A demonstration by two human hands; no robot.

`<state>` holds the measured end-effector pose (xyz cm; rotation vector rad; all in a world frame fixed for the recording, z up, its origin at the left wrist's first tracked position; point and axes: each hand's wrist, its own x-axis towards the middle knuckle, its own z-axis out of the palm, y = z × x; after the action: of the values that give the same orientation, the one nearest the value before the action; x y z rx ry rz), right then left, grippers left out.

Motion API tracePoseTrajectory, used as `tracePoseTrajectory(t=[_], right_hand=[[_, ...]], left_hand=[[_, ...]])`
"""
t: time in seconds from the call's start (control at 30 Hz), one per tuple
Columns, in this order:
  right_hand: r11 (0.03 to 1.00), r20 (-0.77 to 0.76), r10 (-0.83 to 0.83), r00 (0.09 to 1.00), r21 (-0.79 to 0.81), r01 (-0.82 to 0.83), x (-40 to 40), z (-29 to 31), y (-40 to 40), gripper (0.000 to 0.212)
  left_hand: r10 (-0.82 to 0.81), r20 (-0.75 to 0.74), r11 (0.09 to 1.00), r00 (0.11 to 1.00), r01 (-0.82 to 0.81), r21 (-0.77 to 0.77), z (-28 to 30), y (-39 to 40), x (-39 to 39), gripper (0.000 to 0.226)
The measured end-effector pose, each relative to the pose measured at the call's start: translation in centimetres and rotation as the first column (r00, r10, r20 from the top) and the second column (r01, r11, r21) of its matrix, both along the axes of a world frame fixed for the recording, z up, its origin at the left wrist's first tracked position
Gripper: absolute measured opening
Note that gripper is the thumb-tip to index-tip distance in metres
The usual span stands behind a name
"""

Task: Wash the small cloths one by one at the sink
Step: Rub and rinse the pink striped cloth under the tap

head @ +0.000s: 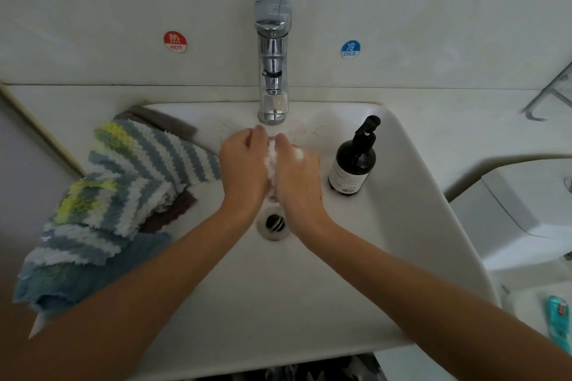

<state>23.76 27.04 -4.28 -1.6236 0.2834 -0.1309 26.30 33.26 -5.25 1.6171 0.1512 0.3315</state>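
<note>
Both hands, left point(244, 164) and right point(297, 173), squeezed a soapy small cloth point(271, 161) between them. Striped cloths point(123, 182) lay left of them, a soap bottle point(354, 161) right.

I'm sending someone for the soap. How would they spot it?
Find the chrome faucet at the back of the white sink. Right of it, on the rim, stands the dark pump bottle, the only bottle there, white-labelled, opposite the striped cloths.

Sink point(309, 288), wall-mounted, with contents.
Tap point(272, 71) behind the basin, centred; drain point(275, 223) before it. Cloths point(123, 182) piled on the left rim, bottle point(354, 161) on the right rim. Left hand point(244, 167) and right hand point(297, 173) meet between tap and drain, a foamy cloth point(270, 161) pressed between them.
</note>
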Motion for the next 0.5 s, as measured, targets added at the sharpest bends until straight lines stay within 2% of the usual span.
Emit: tracePoseTrajectory(t=[0.1, 0.17, 0.23, 0.33, 0.4, 0.5], right_hand=[[0.984, 0.029, 0.034, 0.999, -0.175, -0.029, 1.1, -0.1, -0.7, 0.022], [0.988, 0.034, -0.009, 0.999, -0.154, 0.014, 1.6, 0.2, -1.4, 0.017], [0.987, 0.064, 0.011, 0.998, -0.163, -0.001, 0.8, 0.2, -1.2, 0.026], [1.000, 0.042, -0.005, 0.999, 0.025, 0.004, -0.8, 0.4, 0.1, 0.040], [0.999, 0.046, 0.011, 0.999, 0.033, -0.012, -0.9, 0.5, 0.6, 0.042], [0.997, -0.027, -0.053, 0.998, 0.058, 0.054, 0.2, 0.7, -0.2, 0.033]], left_hand=[[-0.050, 0.059, 0.997, 0.997, 0.046, 0.062, 0.0, -0.9, -2.5, 0.045], [-0.123, 0.087, 0.991, 0.989, 0.117, 0.066, 0.5, -1.8, -4.2, 0.046], [-0.120, 0.064, 0.991, 0.991, 0.116, 0.064, 0.7, -1.6, -3.4, 0.045], [-0.021, 0.007, 1.000, 1.000, 0.021, 0.022, 0.6, 0.0, -0.4, 0.041], [0.005, 0.003, 1.000, 1.000, -0.005, 0.011, 0.0, 0.3, -0.2, 0.039], [-0.054, 0.041, 0.992, 0.998, 0.049, 0.113, -0.7, -0.6, -2.7, 0.042]])
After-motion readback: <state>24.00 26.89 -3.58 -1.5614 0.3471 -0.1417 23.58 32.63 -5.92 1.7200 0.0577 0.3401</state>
